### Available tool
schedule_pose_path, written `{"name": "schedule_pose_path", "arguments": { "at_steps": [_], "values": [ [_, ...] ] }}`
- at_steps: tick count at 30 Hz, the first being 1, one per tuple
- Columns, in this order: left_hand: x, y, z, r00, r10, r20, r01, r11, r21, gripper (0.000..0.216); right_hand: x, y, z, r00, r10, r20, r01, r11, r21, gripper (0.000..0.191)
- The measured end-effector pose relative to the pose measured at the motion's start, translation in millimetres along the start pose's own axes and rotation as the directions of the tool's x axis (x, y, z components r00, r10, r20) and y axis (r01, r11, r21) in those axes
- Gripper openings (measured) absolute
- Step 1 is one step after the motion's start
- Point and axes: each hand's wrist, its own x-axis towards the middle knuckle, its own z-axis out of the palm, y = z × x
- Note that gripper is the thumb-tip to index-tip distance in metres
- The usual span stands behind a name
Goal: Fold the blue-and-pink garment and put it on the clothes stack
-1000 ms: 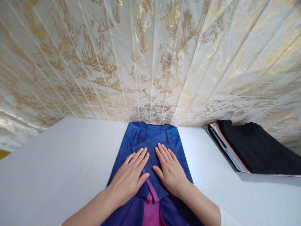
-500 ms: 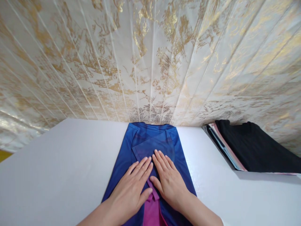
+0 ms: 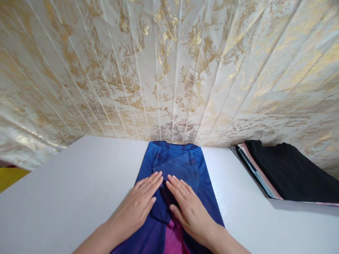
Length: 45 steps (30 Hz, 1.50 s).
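A blue garment (image 3: 208, 187), partly folded, lies lengthwise on the white table with its neckline at the far edge. Folded pieces, perhaps sleeves, cross its middle, and a magenta part (image 3: 173, 240) shows near me. My left hand (image 3: 135, 208) rests at the left of the folded pieces, fingers stretched out, gripping nothing. On the right side, my right hand (image 3: 192, 211) lies over the dark folded cloth with fingers extended and thumb apart. Both hands hide portions of the folds, and the garment's near end runs out of view.
A stack of folded clothes with a black shirt (image 3: 291, 173) on top sits on the table's right. Behind the white table (image 3: 106, 169) rises a wall covering (image 3: 169, 70) with a gold pattern. Something yellow (image 3: 10, 178) shows at the left edge.
My left hand has moved left, away from the right hand, uncovering more of the dark folded cloth. The magenta strip between my hands is now mostly covered. The view has shifted slightly.
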Motion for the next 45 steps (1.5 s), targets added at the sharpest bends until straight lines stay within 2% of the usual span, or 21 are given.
{"name": "schedule_pose_path", "arguments": {
  "at_steps": [5, 9, 13, 16, 19, 24, 30, 37, 42, 45],
  "values": [
    [-2, 7, 12, 0.997, -0.023, 0.070, 0.024, 1.000, -0.013, 0.065, 2, -6, -2, 0.991, 0.018, 0.131, -0.025, 0.999, 0.046, 0.073],
    [-5, 8, 19, 0.995, -0.031, 0.093, 0.031, 1.000, 0.000, 0.071, 2, -3, 1, 0.985, 0.063, 0.163, -0.067, 0.998, 0.020, 0.079],
    [-3, 8, 15, 0.998, -0.017, 0.059, 0.015, 0.999, 0.033, 0.066, 1, 10, 0, 0.993, 0.083, 0.083, -0.083, 0.997, -0.008, 0.072],
    [-1, 7, 12, 0.999, -0.026, 0.048, 0.022, 0.996, 0.088, 0.062, -5, 29, 0, 0.981, 0.189, -0.035, -0.191, 0.978, -0.078, 0.060],
    [1, 4, 15, 0.999, -0.035, 0.025, 0.031, 0.991, 0.129, 0.063, -11, 47, 5, 0.953, 0.289, -0.089, -0.300, 0.939, -0.168, 0.060],
    [8, -3, 24, 0.999, -0.035, 0.004, 0.034, 0.988, 0.153, 0.063, -9, 62, 12, 0.943, 0.312, -0.118, -0.332, 0.904, -0.268, 0.063],
    [27, -13, 23, 0.998, -0.053, 0.020, 0.049, 0.986, 0.162, 0.061, 10, 71, 5, 0.937, 0.337, -0.097, -0.350, 0.894, -0.278, 0.064],
    [53, -19, 23, 0.988, -0.137, 0.076, 0.121, 0.975, 0.185, 0.061, 28, 83, 1, 0.929, 0.362, -0.071, -0.368, 0.891, -0.266, 0.065],
    [54, -18, 11, 0.978, -0.157, 0.135, 0.147, 0.986, 0.084, 0.059, 31, 89, 2, 0.940, 0.334, -0.073, -0.341, 0.903, -0.262, 0.066],
    [58, -33, -4, 0.970, -0.231, 0.077, 0.228, 0.973, 0.040, 0.048, 30, 87, 1, 0.940, 0.334, -0.069, -0.340, 0.903, -0.262, 0.067]
  ]
}}
